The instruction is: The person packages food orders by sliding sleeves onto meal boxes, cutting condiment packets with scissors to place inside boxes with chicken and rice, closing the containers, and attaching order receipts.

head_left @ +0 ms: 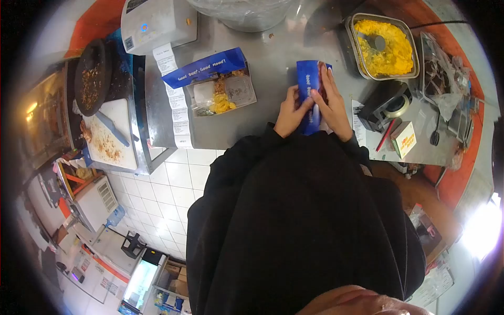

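Both my hands are on a blue printed carton (310, 122) that lies lengthwise on the steel counter (236, 131) in front of my body. My left hand (292, 113) wraps its left edge, thumb on top. From the right side, my right hand (334, 107) presses on it, with fingers stretched along the carton and the thumb near its middle. To the left, an open food box (249, 94) with a blue lid flap (210, 67) holds yellow food, brown bits and a clear tray section. What is inside the carton under my hands is hidden.
A receipt printer (157, 26) with long paper slips (178, 105) stands at the left. At the right are a metal container of yellow food (358, 60), a tape dispenser (375, 107), a red pen (386, 135) and a small box (404, 139). A knife (113, 129) lies on a cutting board (126, 113).
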`<state>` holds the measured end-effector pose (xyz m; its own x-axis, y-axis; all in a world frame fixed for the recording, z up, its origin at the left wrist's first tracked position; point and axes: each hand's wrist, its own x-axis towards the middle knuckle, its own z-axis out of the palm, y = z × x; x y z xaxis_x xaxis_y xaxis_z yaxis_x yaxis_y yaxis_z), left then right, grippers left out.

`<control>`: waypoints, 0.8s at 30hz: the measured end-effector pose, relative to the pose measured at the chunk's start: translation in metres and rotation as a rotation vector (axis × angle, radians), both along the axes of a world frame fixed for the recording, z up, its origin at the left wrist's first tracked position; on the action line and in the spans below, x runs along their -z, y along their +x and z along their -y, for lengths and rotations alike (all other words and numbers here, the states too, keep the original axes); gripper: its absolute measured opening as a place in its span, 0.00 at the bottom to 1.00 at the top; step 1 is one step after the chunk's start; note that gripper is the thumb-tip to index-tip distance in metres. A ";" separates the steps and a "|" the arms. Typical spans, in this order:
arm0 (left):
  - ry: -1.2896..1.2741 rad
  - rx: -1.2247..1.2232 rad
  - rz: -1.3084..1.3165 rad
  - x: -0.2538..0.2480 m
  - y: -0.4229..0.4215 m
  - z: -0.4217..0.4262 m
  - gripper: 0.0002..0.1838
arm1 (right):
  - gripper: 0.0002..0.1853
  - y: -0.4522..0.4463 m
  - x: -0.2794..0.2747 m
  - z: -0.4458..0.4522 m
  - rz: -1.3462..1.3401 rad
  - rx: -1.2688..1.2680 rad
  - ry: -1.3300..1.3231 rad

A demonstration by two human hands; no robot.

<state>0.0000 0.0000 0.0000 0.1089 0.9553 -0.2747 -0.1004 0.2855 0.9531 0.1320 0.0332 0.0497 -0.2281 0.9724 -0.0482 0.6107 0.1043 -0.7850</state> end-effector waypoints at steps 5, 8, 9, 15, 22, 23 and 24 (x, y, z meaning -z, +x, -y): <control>-0.014 0.006 0.318 -0.003 0.017 -0.013 0.20 | 0.42 0.014 -0.017 -0.006 0.173 -0.002 0.143; -0.299 0.010 0.484 -0.014 0.020 -0.010 0.17 | 0.46 0.016 -0.023 -0.001 0.243 0.030 0.159; -0.294 0.014 0.486 -0.015 0.020 -0.010 0.17 | 0.48 0.017 -0.022 -0.002 0.202 0.017 0.197; 0.007 0.090 0.451 -0.010 0.033 -0.003 0.21 | 0.48 0.022 -0.018 0.000 0.202 0.076 0.109; 0.091 0.107 0.537 0.005 0.031 -0.002 0.32 | 0.45 0.014 -0.011 0.001 0.252 0.061 0.236; 0.056 0.113 0.559 0.006 0.030 -0.002 0.33 | 0.45 0.013 -0.012 0.001 0.253 0.058 0.237; 0.057 0.111 0.561 0.006 0.030 -0.002 0.33 | 0.46 0.014 -0.013 0.000 0.237 0.047 0.215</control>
<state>0.0295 0.0019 -0.0060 0.3237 0.9414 -0.0948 -0.5675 0.2733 0.7767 0.1456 0.0330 0.0623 -0.1901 0.9753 0.1125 0.7821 0.2197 -0.5831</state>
